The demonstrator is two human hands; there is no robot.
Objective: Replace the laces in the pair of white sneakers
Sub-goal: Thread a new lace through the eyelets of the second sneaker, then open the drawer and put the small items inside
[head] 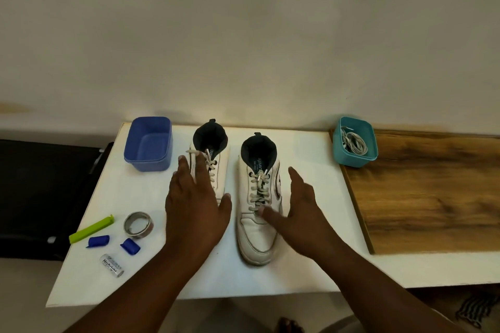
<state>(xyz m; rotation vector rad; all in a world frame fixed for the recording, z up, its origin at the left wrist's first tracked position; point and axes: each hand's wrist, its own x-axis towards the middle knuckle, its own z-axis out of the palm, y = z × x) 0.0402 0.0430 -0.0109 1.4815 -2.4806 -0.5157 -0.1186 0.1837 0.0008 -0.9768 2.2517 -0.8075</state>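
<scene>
Left of the shoes, a green clip, tape roll, two blue caps and a battery are seen lying.

A single wide-angle view comes from the person's head, looking forward and down over a white table pushed against a pale wall. The camera sits close above the near edge, so both forearms enter from the bottom and the left hand and right hand fill the middle. The wall takes the upper half of the frame. Straight lines bow toward the borders. With only this one view, no part of the scene is shared with another.
</scene>
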